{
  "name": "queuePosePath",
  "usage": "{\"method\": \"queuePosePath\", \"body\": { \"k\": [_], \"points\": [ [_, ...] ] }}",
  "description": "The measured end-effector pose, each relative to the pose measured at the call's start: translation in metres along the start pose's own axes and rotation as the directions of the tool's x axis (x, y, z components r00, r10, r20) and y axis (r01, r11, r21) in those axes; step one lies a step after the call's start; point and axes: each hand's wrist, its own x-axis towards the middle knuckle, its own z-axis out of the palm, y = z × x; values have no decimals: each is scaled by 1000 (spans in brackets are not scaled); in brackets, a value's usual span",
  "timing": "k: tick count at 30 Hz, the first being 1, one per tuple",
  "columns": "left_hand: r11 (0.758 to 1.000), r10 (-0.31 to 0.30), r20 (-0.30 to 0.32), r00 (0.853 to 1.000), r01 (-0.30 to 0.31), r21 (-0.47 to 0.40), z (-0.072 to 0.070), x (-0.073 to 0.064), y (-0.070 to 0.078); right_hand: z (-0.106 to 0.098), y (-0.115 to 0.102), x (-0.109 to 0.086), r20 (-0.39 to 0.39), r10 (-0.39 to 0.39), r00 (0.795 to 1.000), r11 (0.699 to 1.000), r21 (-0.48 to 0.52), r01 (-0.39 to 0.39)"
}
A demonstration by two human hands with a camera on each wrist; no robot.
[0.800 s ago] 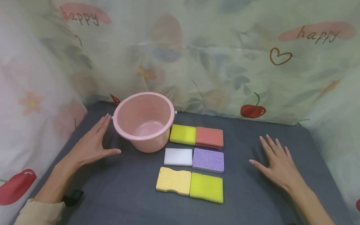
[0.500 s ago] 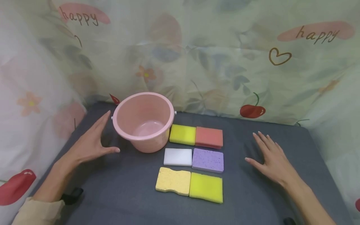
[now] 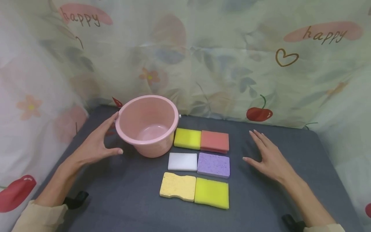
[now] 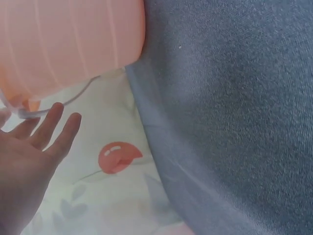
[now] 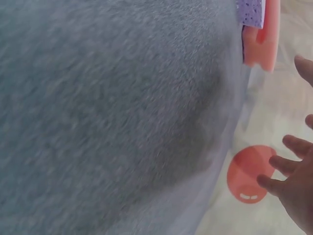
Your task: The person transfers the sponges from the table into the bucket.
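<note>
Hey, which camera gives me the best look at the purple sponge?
The head view: it shows the whole top face of the purple sponge, unobstructed, beside the white block. The right wrist view catches only part of it, cut off by the top edge. The left wrist view doesn't show it.

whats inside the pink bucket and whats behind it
Inside the pink bucket, the floor and far wall show, with nothing visible in it; the front rim hides the nearest inner wall. Behind it hangs a patterned curtain; the bucket covers the curtain's lower part there.
</note>
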Motion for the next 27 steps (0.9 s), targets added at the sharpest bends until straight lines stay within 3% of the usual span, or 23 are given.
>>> {"method": "queuePosePath", "body": {
  "k": [10,18,27],
  "points": [
    [999,-50,22,998,51,-20,0,3,4,6,-11,16,41,5,999,999,31,-6],
    [997,-8,6,1000,9,-73,0,8,6,13,-17,28,50,-12,999,997,70,8],
    [986,-18,0,1000,18,-164,4,10,7,21,-22,39,54,-34,998,994,110,28]
  ]
}}
